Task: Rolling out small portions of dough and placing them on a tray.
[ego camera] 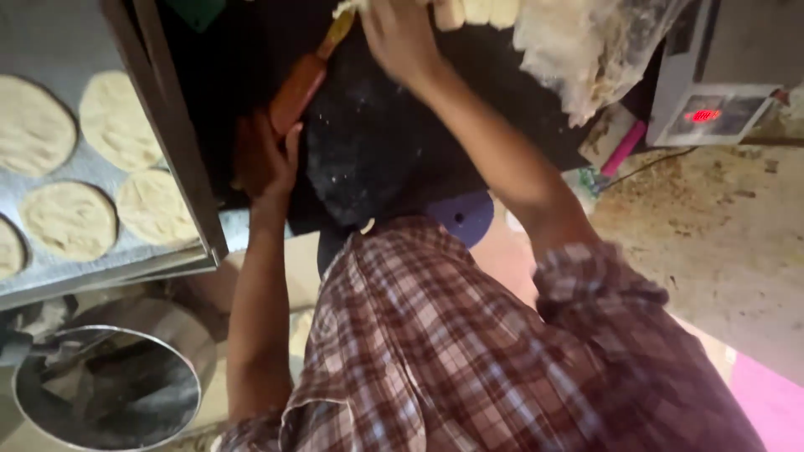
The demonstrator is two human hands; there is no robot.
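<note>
Our left hand (272, 155) grips the rolling pin (293, 92) ready over the dark tabletop (368, 151); our right hand (398, 33) closes on dough (477, 10).

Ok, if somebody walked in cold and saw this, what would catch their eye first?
Probably the plaid shirt filling the lower middle, with both bare arms reaching up over a dark floured board. The left hand rests on an orange rolling pin, while the right hand reaches toward pale dough at the top edge. At far left, flat dough rounds lie on a metal tray.
</note>
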